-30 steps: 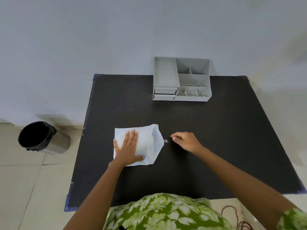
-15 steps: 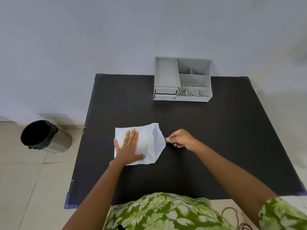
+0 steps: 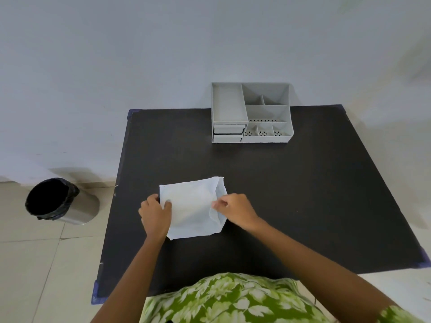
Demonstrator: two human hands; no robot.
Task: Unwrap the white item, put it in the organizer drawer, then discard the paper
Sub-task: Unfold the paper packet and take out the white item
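A white paper wrap (image 3: 192, 207) lies on the black table (image 3: 291, 194), folded like a flat bag with its mouth toward the right. My left hand (image 3: 155, 214) pinches its left edge. My right hand (image 3: 235, 209) pinches the open right edge. What is inside the paper is hidden. The grey organizer (image 3: 250, 113) stands at the table's far edge, with two small drawers (image 3: 228, 133) at its front left, both shut.
A steel bin (image 3: 59, 201) with a black liner stands on the tiled floor left of the table. A wall runs behind the table. A cord lies on the floor at the lower right.
My left hand slid from flat on top of the paper to gripping its left edge. My right hand moved left from a small tab beside the paper onto the bag's open edge.
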